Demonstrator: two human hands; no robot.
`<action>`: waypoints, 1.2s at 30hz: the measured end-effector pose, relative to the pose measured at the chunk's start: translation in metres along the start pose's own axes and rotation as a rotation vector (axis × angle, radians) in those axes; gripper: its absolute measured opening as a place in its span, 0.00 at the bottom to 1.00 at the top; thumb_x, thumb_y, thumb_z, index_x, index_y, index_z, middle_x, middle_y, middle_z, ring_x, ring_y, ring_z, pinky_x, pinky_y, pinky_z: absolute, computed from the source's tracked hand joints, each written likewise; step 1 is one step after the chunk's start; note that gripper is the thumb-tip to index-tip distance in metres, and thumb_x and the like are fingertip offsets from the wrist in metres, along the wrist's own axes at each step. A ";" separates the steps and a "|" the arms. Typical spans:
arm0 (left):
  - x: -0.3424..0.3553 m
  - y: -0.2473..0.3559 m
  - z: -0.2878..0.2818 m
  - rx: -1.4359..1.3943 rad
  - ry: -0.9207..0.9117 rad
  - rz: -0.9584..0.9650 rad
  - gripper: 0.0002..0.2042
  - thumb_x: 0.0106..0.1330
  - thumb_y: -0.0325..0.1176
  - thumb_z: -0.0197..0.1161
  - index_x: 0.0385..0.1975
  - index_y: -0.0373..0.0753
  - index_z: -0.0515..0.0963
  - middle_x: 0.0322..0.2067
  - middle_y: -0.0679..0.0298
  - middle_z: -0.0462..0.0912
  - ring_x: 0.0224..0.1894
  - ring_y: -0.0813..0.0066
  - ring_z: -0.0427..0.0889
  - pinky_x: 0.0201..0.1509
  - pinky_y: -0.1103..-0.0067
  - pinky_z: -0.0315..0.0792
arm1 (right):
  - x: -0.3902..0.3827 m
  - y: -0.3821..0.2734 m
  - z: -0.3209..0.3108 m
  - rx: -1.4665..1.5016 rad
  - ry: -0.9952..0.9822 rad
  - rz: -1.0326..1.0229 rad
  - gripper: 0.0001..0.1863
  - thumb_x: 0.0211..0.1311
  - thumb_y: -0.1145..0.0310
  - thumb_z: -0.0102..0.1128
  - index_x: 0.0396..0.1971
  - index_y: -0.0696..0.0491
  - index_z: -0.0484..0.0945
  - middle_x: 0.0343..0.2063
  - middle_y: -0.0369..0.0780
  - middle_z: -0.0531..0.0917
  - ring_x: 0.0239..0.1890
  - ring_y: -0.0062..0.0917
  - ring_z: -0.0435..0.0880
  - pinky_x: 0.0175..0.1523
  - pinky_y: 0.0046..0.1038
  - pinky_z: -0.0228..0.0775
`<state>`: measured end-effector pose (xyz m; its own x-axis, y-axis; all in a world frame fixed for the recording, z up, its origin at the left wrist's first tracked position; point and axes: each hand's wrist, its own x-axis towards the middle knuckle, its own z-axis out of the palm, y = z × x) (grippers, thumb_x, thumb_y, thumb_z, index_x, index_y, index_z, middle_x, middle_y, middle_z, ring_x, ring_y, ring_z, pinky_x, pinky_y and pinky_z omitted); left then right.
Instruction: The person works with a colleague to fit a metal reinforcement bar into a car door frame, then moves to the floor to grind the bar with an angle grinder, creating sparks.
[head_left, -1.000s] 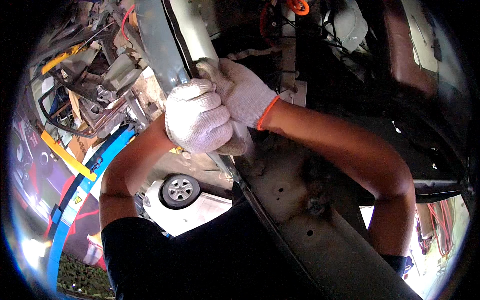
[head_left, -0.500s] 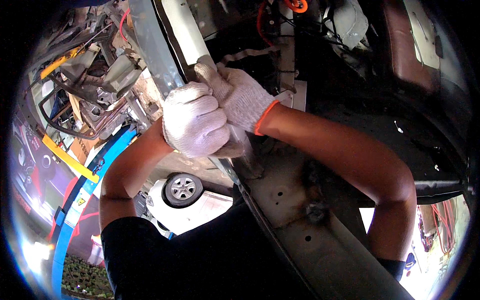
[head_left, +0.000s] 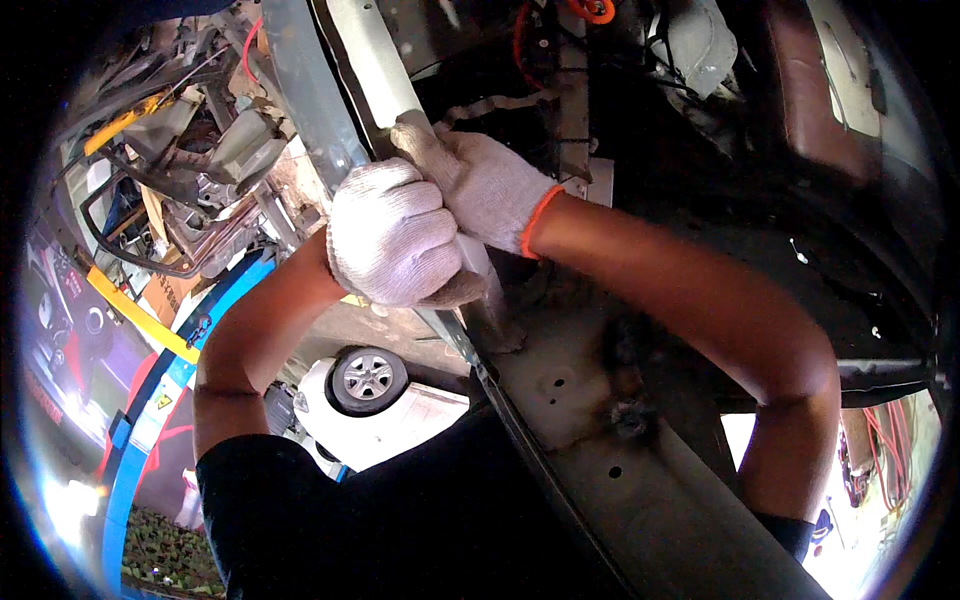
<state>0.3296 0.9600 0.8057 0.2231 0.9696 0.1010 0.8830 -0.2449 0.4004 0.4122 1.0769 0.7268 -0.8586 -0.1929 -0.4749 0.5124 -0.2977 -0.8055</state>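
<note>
Two gloved hands were clamped together on one grey metal rail (head_left: 310,100) along the lower edge of a raised car body, seen from the head cam. Left hand (head_left: 388,238), in a white knit glove, was curled into a full fist round the rail's edge, knuckles toward the lens. Right hand (head_left: 480,180), glove w/ an orange cuff, was wrapped just behind and partly under the left, fingers (head_left: 420,140) closed over the same edge. Both were shut tight and touching each other; whether a tool or small part sat inside the grip couldn't be told, since the gloves hid it.

As to progress, judged from this view only: work on the rail looked mid-way, w/ both hands gripping hard and the rail seated in line w/ the pale sill panel (head_left: 620,450) running down to the lower right. Nothing had visibly come free, and no loose fastener showed nearby. A bolt or stud (head_left: 630,420) sat on the panel below the hands, untouched.

Beyond the rail, a white car (head_left: 385,410) stood at floor level near a blue lift arm (head_left: 160,400). Orange cables (head_left: 525,40) hung in the dark underbody above the right wrist.
</note>
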 end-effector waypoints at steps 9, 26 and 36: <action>0.004 0.002 -0.004 -0.068 -0.013 -0.035 0.09 0.25 0.37 0.63 0.11 0.47 0.72 0.15 0.70 0.67 0.20 0.69 0.72 0.23 0.73 0.64 | -0.057 -0.014 -0.036 -0.628 -0.147 -0.146 0.26 0.70 0.48 0.50 0.45 0.58 0.81 0.39 0.56 0.85 0.44 0.49 0.84 0.50 0.42 0.76; 0.005 0.000 -0.003 -0.037 0.086 -0.014 0.19 0.47 0.46 0.71 0.07 0.47 0.68 0.13 0.70 0.66 0.17 0.69 0.72 0.20 0.73 0.63 | -0.097 -0.024 -0.010 -0.314 -0.201 0.155 0.23 0.66 0.55 0.56 0.48 0.60 0.77 0.45 0.57 0.83 0.51 0.53 0.81 0.56 0.42 0.74; 0.002 0.004 0.003 -0.073 0.258 0.022 0.23 0.46 0.43 0.74 0.08 0.47 0.62 0.14 0.70 0.66 0.17 0.69 0.71 0.19 0.73 0.60 | -0.091 -0.024 -0.004 -0.411 -0.271 0.123 0.25 0.63 0.62 0.62 0.58 0.57 0.74 0.51 0.53 0.82 0.56 0.44 0.81 0.61 0.34 0.72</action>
<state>0.3351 0.9614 0.8047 0.1214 0.9343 0.3351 0.8448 -0.2746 0.4593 0.4782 1.1057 0.7881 -0.7297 -0.4552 -0.5102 0.5151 0.1247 -0.8480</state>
